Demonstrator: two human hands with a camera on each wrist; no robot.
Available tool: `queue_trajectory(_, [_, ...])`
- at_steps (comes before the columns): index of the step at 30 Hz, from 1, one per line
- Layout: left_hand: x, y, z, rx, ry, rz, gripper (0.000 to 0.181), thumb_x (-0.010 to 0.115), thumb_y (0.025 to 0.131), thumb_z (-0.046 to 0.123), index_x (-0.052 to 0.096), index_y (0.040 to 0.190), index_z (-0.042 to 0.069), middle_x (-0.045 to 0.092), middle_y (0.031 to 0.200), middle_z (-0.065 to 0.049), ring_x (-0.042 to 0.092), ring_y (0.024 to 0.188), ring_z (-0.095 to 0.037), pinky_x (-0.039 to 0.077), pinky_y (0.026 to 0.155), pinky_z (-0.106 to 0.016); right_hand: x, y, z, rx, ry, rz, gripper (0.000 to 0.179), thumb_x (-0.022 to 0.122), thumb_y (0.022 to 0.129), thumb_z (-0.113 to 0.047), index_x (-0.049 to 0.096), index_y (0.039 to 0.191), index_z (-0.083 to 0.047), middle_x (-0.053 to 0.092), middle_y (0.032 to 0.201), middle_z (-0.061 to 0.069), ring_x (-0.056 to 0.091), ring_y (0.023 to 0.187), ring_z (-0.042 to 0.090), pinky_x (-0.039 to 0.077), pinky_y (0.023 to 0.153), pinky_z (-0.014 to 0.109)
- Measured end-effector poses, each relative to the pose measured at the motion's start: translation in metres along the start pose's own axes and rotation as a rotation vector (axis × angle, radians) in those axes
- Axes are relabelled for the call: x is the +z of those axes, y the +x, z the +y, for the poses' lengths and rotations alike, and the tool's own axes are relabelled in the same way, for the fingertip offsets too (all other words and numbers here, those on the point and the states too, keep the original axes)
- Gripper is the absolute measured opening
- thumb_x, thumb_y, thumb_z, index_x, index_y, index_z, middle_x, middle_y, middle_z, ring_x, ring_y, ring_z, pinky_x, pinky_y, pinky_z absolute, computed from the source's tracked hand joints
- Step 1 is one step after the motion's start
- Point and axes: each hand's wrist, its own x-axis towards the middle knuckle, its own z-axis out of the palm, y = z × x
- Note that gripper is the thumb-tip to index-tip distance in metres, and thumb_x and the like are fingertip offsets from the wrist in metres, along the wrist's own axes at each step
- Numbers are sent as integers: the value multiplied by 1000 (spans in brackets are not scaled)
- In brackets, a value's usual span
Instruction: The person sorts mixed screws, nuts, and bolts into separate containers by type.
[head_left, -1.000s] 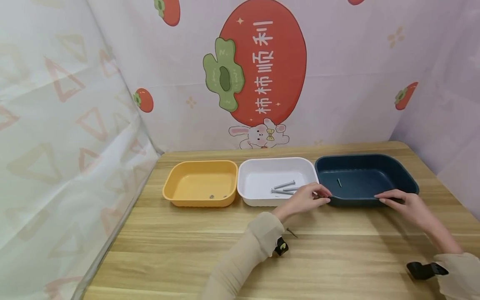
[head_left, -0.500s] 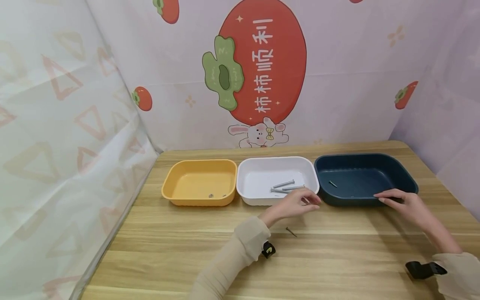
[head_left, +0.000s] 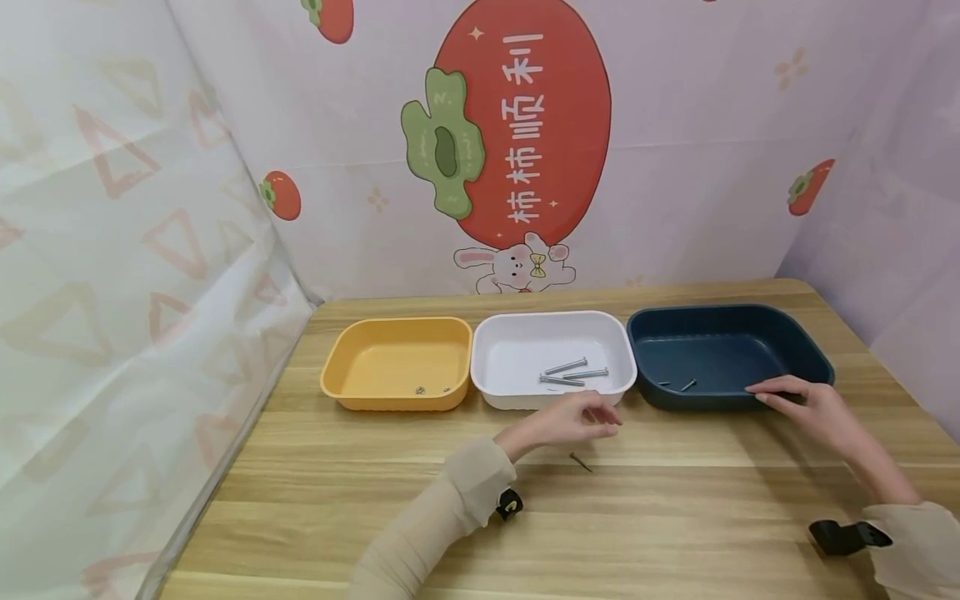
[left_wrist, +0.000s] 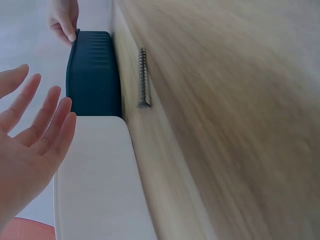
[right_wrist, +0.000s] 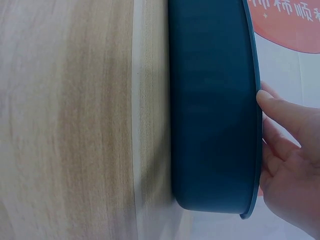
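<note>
My left hand [head_left: 568, 419] is held with loose fingers just in front of the white tray [head_left: 517, 400], holding nothing. In the left wrist view its fingers [left_wrist: 47, 125] are spread apart. Below it, a dark screw [head_left: 581, 462] lies on the table, its thread and flat head plain in the left wrist view. My right hand [head_left: 813, 412] pinches the near rim of the dark blue tray [head_left: 712, 400], thumb outside and fingers inside. Inside that tray lies a small screw [head_left: 688, 385], with another small piece [head_left: 663, 383] partly hidden by the near wall.
Several long silver bolts [head_left: 585, 374] lie in the white tray. The yellow tray [head_left: 397, 403] at the left holds small nuts [head_left: 420, 390]. All three trays stand in a row toward the back of the wooden table [head_left: 600, 533], before a printed curtain [head_left: 675, 208].
My left hand has drawn back leftward from the dark blue tray's near edge. The small screw in that tray has shifted toward the near wall, and another small piece now shows. My right hand stays put.
</note>
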Motion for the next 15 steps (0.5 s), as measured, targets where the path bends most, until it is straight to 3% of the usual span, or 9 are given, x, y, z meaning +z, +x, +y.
queue_trajectory(15, [2, -23, -18, 22, 84, -111, 16, 59, 85, 15, 61, 97, 6, 59, 94, 0, 52, 82, -1, 42, 74, -11, 0, 1, 0, 15, -11, -7, 14, 58, 84, -4, 65, 95, -1, 47, 92, -35, 37, 87, -24, 31, 67, 2])
